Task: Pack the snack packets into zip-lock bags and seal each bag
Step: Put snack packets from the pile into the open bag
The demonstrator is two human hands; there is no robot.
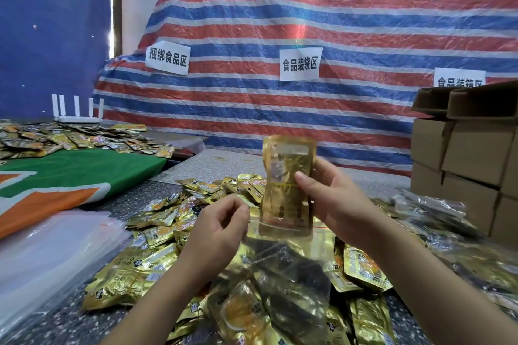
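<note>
My right hand (333, 199) grips a rubber-banded bundle of gold snack packets (287, 176), upright, with its lower end inside the mouth of a clear zip-lock bag (283, 269). My left hand (221, 230) pinches the bag's red-lined rim at the left side of its opening. The bag hangs down in front of me over a heap of loose gold snack packets (165, 224) spread across the speckled table.
A stack of empty clear zip-lock bags (53, 249) lies at the left. Filled bags (437, 213) lie at the right, in front of stacked cardboard boxes (471, 154). A green and orange cloth (64, 176) and more packets (56, 137) lie far left; a striped tarp hangs behind.
</note>
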